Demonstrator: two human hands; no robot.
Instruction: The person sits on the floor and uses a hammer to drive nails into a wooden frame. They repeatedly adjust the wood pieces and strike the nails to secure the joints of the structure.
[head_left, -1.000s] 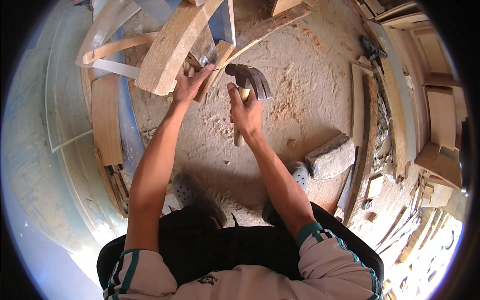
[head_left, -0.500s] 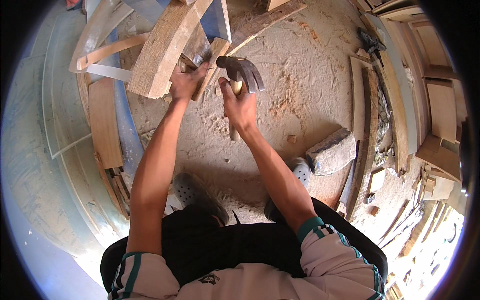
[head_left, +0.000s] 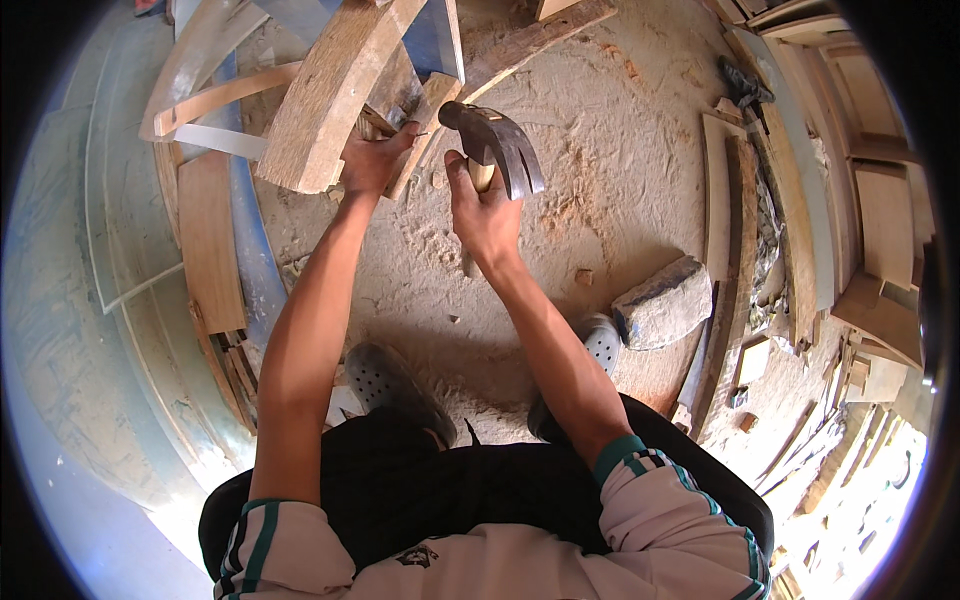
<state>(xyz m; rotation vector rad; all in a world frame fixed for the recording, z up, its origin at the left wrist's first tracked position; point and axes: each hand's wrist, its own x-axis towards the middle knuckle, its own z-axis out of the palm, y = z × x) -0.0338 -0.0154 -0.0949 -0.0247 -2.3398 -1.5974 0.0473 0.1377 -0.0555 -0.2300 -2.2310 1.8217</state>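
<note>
My right hand grips a claw hammer by its pale wooden handle. Its dark metal head points toward a short wooden strip, slightly apart from it. My left hand is closed on that strip, its thumb up along the edge; the other fingers are mostly hidden. A thin nail sticks out sideways by the thumb tip, toward the hammer face. Just left of my left hand stands a thick rough timber, part of a wooden frame that the strip lies against.
A grey stone block lies right of my feet. Long boards line the right side, with wooden panels beyond. Large glass-like sheets lean at the left. A plank rests on the sandy floor ahead.
The hammer and my right hand have moved slightly right, away from the nail. My left hand has stayed almost still at the strip.
</note>
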